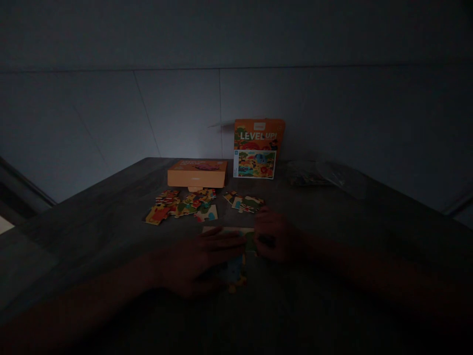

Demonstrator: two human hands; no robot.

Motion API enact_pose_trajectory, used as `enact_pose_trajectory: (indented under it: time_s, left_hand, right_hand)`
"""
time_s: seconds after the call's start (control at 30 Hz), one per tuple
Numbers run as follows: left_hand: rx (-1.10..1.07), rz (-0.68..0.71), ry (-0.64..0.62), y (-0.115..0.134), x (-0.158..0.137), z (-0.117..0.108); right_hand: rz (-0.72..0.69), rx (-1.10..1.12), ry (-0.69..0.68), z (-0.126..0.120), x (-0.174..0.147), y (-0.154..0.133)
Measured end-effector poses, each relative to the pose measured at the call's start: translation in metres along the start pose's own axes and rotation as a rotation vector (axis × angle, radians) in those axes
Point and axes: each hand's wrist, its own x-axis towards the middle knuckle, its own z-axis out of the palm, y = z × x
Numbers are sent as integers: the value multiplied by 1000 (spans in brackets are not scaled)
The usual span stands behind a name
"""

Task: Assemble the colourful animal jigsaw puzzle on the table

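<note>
In the dim head view, a partly joined jigsaw puzzle (236,268) lies on the table in front of me. My left hand (207,259) rests across it with fingers stretched out flat, covering much of its surface. At the puzzle's right side, my right hand (275,235) is closed, its curled fingers on a green and cream puzzle piece (251,241). Part of that piece is hidden beneath the fingers. Just beyond the hands lie a few loose puzzle pieces (248,203), and a larger heap of pieces (185,204) sits farther left.
An orange box (197,178) lies behind the heap. Beside it, an orange "LEVEL UP!" box (259,129) stands upright with a picture card (254,164) leaning on its front. A clear plastic bag (314,173) with dark contents lies at the back right, near the wall (185,108).
</note>
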Motion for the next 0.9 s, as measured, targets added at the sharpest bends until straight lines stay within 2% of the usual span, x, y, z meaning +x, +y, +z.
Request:
enact_pose_trajectory:
  time_s: [0.17,0.37,0.43,0.53,0.6,0.63,0.67,0.73,0.8,0.9]
  left_hand:
    - [-23,-2,24,-7,-3,2]
    - [-19,-4,35,-2,-2,0]
    - [20,-12,73,-3,-1,-1]
    - [163,-178,286,-22,-5,-2]
    - [315,-413,496,-45,-14,-4]
    - [392,-537,551,-58,-21,-5]
    - [435,-641,554,-72,-28,-7]
    - [410,-736,478,-96,-42,-11]
    - [319,-724,389,-112,-53,-14]
    - [259,-688,366,-119,-59,-17]
  right_hand:
    - [-14,95,-92,2,-2,3]
    - [25,135,-104,3,-4,7]
    - [42,139,-114,2,-4,6]
    - [42,134,-122,1,-5,6]
    - [47,131,-119,2,-5,6]
    - [50,132,-115,2,-5,6]
    - [52,132,-113,3,-6,6]
    - [49,132,-110,3,-6,7]
    - [41,140,-106,4,-6,7]
    - [43,144,-106,3,-5,6]
